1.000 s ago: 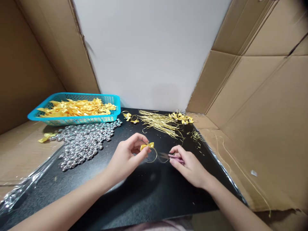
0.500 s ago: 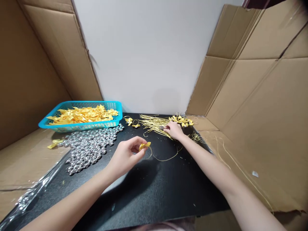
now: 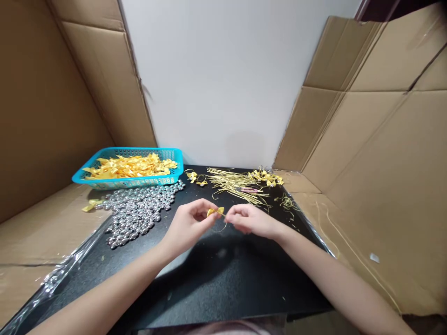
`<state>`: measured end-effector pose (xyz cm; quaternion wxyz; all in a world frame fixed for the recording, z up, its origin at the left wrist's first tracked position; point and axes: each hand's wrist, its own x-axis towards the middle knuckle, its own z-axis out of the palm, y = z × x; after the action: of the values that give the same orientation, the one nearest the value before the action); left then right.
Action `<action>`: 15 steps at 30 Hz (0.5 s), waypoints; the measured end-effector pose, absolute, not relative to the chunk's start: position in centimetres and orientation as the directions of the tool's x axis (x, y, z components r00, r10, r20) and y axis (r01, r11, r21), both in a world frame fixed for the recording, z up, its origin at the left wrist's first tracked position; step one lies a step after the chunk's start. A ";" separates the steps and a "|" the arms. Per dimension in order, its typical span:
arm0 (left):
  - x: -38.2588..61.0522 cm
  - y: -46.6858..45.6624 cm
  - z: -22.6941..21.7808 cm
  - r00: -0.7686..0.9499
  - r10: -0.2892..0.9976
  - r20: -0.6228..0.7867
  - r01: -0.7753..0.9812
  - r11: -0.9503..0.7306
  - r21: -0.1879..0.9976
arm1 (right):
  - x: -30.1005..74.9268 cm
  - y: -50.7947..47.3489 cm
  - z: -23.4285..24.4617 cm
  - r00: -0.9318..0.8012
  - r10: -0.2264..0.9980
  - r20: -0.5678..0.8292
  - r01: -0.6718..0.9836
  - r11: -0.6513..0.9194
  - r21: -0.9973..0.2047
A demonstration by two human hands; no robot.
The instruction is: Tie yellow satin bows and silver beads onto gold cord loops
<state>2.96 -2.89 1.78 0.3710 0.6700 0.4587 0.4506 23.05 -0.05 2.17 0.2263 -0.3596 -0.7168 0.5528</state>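
Observation:
My left hand pinches a small yellow ribbon bow above the black mat. My right hand is closed beside it, its fingertips at the bow's right end and on the thin gold cord that loops below it. Pink-handled scissors lie on the bundle of gold cords at the back of the mat.
A blue basket of yellow ribbon bows stands at the back left. A heap of silver beads spreads in front of it. Finished bows lie at the back right. Cardboard walls close in both sides.
My right hand held the scissors by the bow, reached back and left them on the cord bundle, then returned to the bow. The cord's loose tail is gone.

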 end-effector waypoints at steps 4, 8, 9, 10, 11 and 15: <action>3.1 -2.6 1.6 0.198 0.974 0.114 0.148 -0.145 0.978 | 25.2 0.4 5.4 -0.592 0.804 0.054 0.278 0.266 -0.923; 3.2 -2.3 1.5 0.237 0.971 0.039 0.071 -0.057 0.996 | 26.7 1.0 9.0 -0.619 0.771 0.149 0.151 0.303 -0.941; 3.2 -2.3 1.5 0.244 0.969 0.030 0.054 -0.044 0.998 | 27.1 1.0 9.9 -0.617 0.768 0.172 0.109 0.299 -0.948; 3.2 -2.3 1.5 0.249 0.968 0.021 0.039 -0.032 0.999 | 27.4 1.0 10.6 -0.611 0.767 0.196 0.064 0.294 -0.954; 3.3 -2.4 1.5 0.252 0.968 0.013 0.026 -0.020 0.999 | 27.8 1.0 11.3 -0.610 0.763 0.215 0.023 0.288 -0.957; 3.2 -2.3 1.5 0.253 0.967 -0.020 -0.006 0.022 1.000 | 29.6 0.5 13.2 -0.578 0.769 0.272 0.026 0.351 -0.936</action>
<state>3.21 -2.35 1.53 0.5671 0.5520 0.4354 0.4291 29.62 0.54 13.23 0.3707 -0.2709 -0.7336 0.5011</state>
